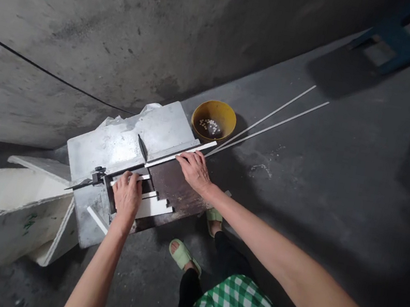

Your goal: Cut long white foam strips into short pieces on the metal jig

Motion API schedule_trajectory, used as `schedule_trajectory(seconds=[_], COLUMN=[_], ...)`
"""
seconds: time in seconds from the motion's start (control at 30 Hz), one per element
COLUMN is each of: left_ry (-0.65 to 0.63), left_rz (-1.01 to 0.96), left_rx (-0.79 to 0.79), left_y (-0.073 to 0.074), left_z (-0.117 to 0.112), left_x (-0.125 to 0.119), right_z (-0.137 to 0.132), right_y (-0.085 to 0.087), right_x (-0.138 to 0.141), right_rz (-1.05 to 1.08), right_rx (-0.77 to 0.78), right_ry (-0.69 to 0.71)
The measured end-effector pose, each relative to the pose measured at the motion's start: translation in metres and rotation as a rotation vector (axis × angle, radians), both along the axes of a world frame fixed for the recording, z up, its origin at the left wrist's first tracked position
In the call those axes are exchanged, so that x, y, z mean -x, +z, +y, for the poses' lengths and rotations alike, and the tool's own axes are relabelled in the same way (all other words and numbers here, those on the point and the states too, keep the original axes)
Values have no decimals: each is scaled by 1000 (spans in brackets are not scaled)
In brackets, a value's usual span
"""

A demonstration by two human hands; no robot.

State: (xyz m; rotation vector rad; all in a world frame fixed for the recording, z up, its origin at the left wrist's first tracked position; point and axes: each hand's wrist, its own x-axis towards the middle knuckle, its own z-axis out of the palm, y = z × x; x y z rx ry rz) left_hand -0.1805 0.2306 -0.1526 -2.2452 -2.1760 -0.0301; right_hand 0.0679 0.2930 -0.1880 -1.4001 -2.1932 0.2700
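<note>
A low work board [178, 193] stands on the floor with a small table saw plate [128, 143] and a dark blade [142, 148] sticking up. My right hand [195, 168] lies flat, fingers stretched, on a long white strip [189, 152] that runs past the blade toward the bowl. My left hand [127, 195] rests with curled fingers on several short white strip pieces [152, 206] at the near end of the board, beside a black guide [96, 177].
A yellow bowl [214, 120] with small white bits sits behind the board. Two long thin white strips [273, 120] lie on the concrete floor. White foam boxes [2, 214] stand at left, a blue frame [409, 35] at far right. My sandalled feet [184, 255] are below the board.
</note>
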Motion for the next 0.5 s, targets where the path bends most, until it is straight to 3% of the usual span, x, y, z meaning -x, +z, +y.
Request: schedule_trajectory(seconds=[0.17, 0.27, 0.33, 0.4, 0.5], left_ry=[-120, -4, 119, 212, 275], left_rz=[-130, -157, -150, -124, -71], left_rx=[34, -41, -108, -141, -123], left_y=[-2, -3, -4, -3, -2], left_z=[-15, -22, -19, -8, 12], left_x=[-6, -3, 2, 8, 17], right_z=[-14, -22, -26, -27, -27], right_y=[7, 17, 21, 22, 17], right_x=[46, 75, 79, 70, 45], right_rz=[36, 93, 135, 180, 222], right_rx=[92, 130, 133, 130, 148], right_ry=[121, 261, 285, 153, -188])
